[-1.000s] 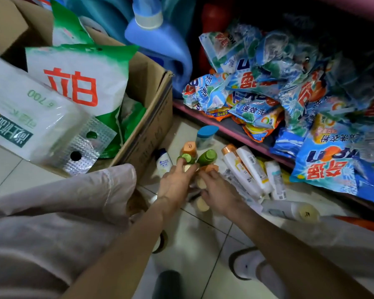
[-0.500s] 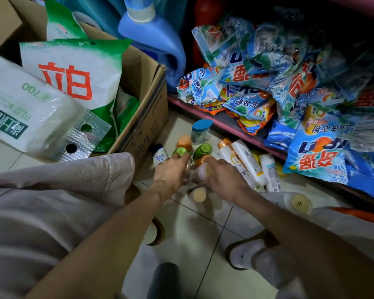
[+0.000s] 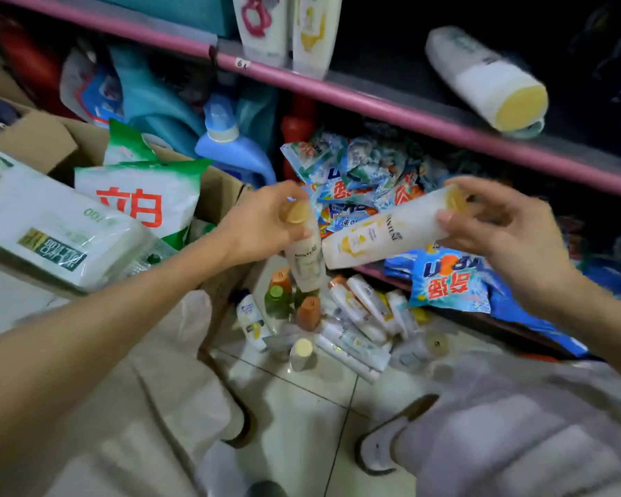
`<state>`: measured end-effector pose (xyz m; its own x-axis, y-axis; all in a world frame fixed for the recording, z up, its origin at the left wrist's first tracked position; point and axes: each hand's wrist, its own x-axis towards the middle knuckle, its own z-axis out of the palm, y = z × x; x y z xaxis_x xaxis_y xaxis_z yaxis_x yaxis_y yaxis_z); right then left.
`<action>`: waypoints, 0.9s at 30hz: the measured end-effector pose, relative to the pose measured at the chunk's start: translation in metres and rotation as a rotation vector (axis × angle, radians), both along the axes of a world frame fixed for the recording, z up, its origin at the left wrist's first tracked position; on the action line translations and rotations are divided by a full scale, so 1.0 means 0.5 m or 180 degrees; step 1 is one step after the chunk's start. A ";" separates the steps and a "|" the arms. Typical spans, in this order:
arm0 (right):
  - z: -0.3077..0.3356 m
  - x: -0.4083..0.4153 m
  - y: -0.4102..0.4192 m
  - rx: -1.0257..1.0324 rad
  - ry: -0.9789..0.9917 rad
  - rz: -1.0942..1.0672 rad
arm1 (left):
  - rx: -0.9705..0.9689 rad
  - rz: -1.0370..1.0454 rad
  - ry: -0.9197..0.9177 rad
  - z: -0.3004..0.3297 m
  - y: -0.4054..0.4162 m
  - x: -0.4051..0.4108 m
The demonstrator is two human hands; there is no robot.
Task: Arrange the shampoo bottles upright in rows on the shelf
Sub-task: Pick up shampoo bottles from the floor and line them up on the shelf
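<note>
Shampoo bottles (image 3: 380, 233) – white, yellow-capped, one in each grip – left hand (image 3: 262, 224), right hand (image 3: 506, 227).

- The left hand (image 3: 266, 224) grips a white shampoo bottle (image 3: 306, 260) by its yellow-capped end, the bottle hanging roughly upright.
- The right hand (image 3: 499, 227) holds a second white bottle (image 3: 384, 234) by its cap end, tilted almost flat.
- More small bottles (image 3: 355, 317) lie and stand in a heap on the tiled floor (image 3: 302, 407).
- On the pink-edged shelf (image 3: 427, 105) one white bottle (image 3: 484, 77) lies on its side.
- Detergent bags (image 3: 359, 184) fill the lower shelf.
- A cardboard box (image 3: 219, 188) stands at left.
</note>
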<state>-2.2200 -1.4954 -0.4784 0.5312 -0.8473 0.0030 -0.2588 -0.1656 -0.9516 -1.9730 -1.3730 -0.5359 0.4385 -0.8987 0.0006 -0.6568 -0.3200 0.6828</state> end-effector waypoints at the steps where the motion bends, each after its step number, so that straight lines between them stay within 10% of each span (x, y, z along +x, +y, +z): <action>1: 0.034 -0.009 -0.003 0.0121 -0.0258 -0.0107 | -0.0322 0.0199 0.0263 0.022 0.005 -0.001; 7: 0.186 -0.035 -0.054 0.1009 -0.1487 -0.1085 | -0.1740 0.0865 0.1629 0.093 -0.009 -0.017; 17: 0.211 0.046 -0.157 0.1928 -0.2356 -0.2179 | -0.2203 0.1103 0.1984 0.097 -0.023 -0.015; 22: 0.172 0.060 -0.182 0.1582 -0.1692 -0.2376 | -0.2279 0.0998 0.2045 0.099 -0.016 -0.014; 27: 0.174 0.051 -0.166 -0.0126 0.1169 -0.2120 | -0.2233 0.0927 0.1930 0.100 -0.018 -0.018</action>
